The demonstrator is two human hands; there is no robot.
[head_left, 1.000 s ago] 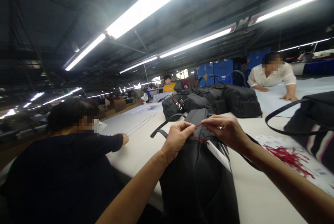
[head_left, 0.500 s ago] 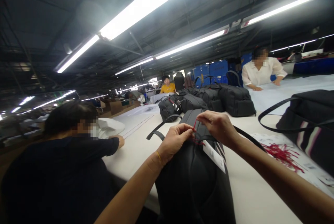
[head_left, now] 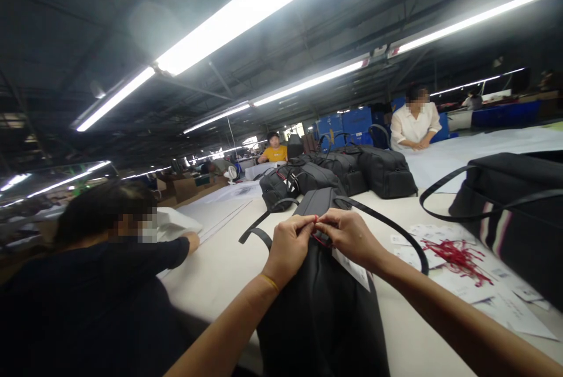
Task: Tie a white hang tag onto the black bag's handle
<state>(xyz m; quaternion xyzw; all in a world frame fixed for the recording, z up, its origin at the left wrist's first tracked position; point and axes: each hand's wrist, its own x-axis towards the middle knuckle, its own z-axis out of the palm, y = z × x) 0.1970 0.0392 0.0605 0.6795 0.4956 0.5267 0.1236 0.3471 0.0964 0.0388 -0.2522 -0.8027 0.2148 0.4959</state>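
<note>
A black bag (head_left: 321,312) stands in front of me at the table edge, its straps lying loose to either side. Over its top, my left hand (head_left: 290,245) pinches a thin red string (head_left: 315,220). Fingertip to fingertip with it, my right hand (head_left: 349,235) pinches the same string. A white paper tag (head_left: 355,269) hangs by the string against the bag, partly covered by my right hand and wrist. The fingertips hide most of the string.
On the right, a heap of red strings (head_left: 460,260) lies on white tags (head_left: 505,306), beside another black bag (head_left: 528,218) with striped trim. Several black bags (head_left: 382,172) stand farther back on the pale table (head_left: 229,260). One co-worker (head_left: 101,283) sits close on my left; another (head_left: 416,122) stands back right.
My right hand has come down and left to meet my left hand, so the string stretch between them has shortened. The view has shifted slightly. The back-right co-worker's hands have come together.
</note>
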